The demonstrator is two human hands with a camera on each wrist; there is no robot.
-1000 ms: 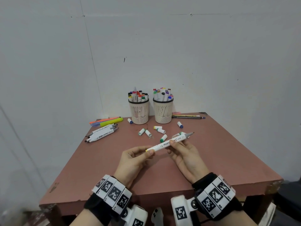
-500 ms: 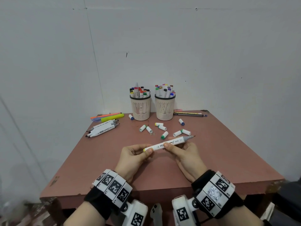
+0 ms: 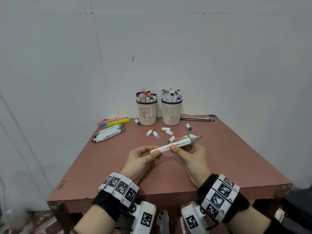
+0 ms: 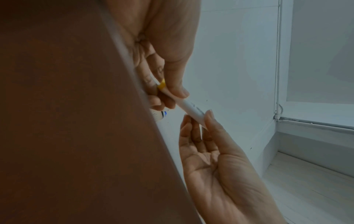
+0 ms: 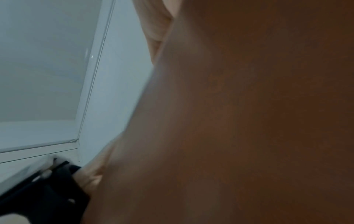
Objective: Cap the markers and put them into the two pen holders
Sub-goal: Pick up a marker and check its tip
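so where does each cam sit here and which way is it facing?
Head: on the head, looking forward and down at the table, both pen holders, and both hands on the marker.
Left wrist: low beside the table edge, looking along the left hand at the marker; right hand also shows.
Right wrist: against the table; blurred skin, black wrist strap.
Head and left wrist share the marker.

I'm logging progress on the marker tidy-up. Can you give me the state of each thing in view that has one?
held marker: off the table, yellow-banded end capped, grey tip bare
left hand: pinches the capped end
right hand: grips the barrel
left pen holder: upright, full of capped markers
right pen holder: upright, full of capped markers
loose caps: off, scattered on the table
white markers: lying at left, uncapped
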